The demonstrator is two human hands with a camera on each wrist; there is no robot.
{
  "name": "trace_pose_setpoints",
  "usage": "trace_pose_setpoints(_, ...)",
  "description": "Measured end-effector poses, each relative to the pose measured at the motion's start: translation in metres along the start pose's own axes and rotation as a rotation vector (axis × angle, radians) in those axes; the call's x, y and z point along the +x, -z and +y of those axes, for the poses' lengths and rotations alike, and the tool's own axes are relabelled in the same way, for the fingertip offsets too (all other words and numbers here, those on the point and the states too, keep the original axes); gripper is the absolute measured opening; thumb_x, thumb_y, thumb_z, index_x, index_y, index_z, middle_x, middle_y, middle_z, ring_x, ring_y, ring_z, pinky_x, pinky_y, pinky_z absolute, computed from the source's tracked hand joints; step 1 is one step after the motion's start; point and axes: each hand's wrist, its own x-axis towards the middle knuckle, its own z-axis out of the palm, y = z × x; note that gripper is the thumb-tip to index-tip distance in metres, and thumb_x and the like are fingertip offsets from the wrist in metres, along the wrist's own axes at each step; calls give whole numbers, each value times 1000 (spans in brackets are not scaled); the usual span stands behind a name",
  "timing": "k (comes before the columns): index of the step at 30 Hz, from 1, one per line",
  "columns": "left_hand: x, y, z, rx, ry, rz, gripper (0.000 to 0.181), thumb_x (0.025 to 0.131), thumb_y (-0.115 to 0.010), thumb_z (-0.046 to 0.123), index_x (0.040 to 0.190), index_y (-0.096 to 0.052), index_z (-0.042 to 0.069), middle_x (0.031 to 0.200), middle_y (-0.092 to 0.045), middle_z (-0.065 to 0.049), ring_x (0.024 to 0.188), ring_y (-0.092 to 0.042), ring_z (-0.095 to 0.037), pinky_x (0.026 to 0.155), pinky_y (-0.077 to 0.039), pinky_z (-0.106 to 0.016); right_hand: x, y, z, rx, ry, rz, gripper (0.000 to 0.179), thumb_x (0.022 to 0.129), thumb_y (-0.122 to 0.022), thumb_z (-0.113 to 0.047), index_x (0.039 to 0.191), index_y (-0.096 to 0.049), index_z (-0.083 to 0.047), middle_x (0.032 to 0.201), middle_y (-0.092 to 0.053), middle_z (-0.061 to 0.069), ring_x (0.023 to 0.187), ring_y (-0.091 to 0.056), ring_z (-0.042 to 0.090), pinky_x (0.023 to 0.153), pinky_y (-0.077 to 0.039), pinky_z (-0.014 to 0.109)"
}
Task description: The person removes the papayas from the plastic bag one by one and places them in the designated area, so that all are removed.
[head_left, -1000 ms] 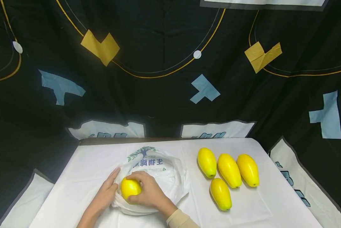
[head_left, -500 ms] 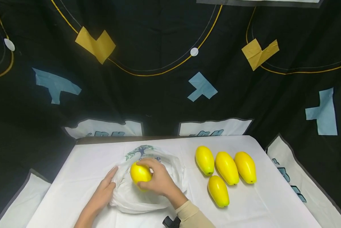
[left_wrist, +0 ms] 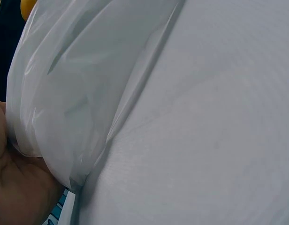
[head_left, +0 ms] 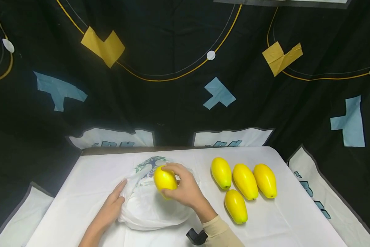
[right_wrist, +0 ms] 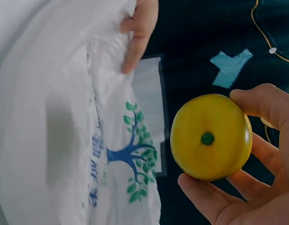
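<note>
My right hand [head_left: 185,187] grips a yellow papaya [head_left: 164,177] above the white plastic bag [head_left: 151,216]. In the right wrist view, the papaya's round end with a green dot faces the camera, thumb and fingers around its sides. My left hand [head_left: 112,206] is at the bag's left side, its thumb and fingers at the plastic edge; the left wrist view shows the plastic [left_wrist: 74,103] running into that palm [left_wrist: 27,187]. A tree print [right_wrist: 130,154] marks the bag's far side. The bag's inside is mostly hidden.
Several more papayas [head_left: 245,181] lie on the white-covered table [head_left: 284,226], right of the bag. A black wrist device [head_left: 197,236] sits under the right sleeve. Behind the table hangs a black cloth [head_left: 166,113] with tape and cords.
My right hand has lifted the papaya from the bag's left edge and carried it right and toward the bag's far side. My left hand has stayed at the bag's left side.
</note>
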Motion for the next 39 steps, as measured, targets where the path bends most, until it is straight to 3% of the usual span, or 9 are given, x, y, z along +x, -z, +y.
trace_pose_setpoints(18, -1, 4, 0, -19, -53, -6, 61, 97, -30, 0, 156, -14, 5, 162, -4, -17, 147, 0, -36, 117, -3, -59, -12, 52, 10, -21, -55, 147, 62, 72, -83, -12, 127, -61, -29, 140, -50, -8, 127, -48, 16, 90, -55, 43)
trace_pose_setpoints(34, -1, 4, -1, -20, -61, 3, 61, 97, -29, -1, 156, -15, 4, 162, -5, -17, 148, -1, -36, 117, -3, -59, -39, 100, 17, -45, -98, 259, 60, 72, -84, -10, 125, -64, -28, 139, -51, -6, 123, -51, 26, 90, -53, 55)
trace_pose_setpoints(39, -1, 3, -4, -27, -55, 3, 61, 97, -29, 0, 156, -15, 5, 162, -5, -16, 148, 0, -35, 117, -3, -59, -51, 113, 25, -96, -116, 290, 62, 72, -84, -12, 128, -62, -28, 140, -50, -6, 122, -52, 27, 88, -54, 54)
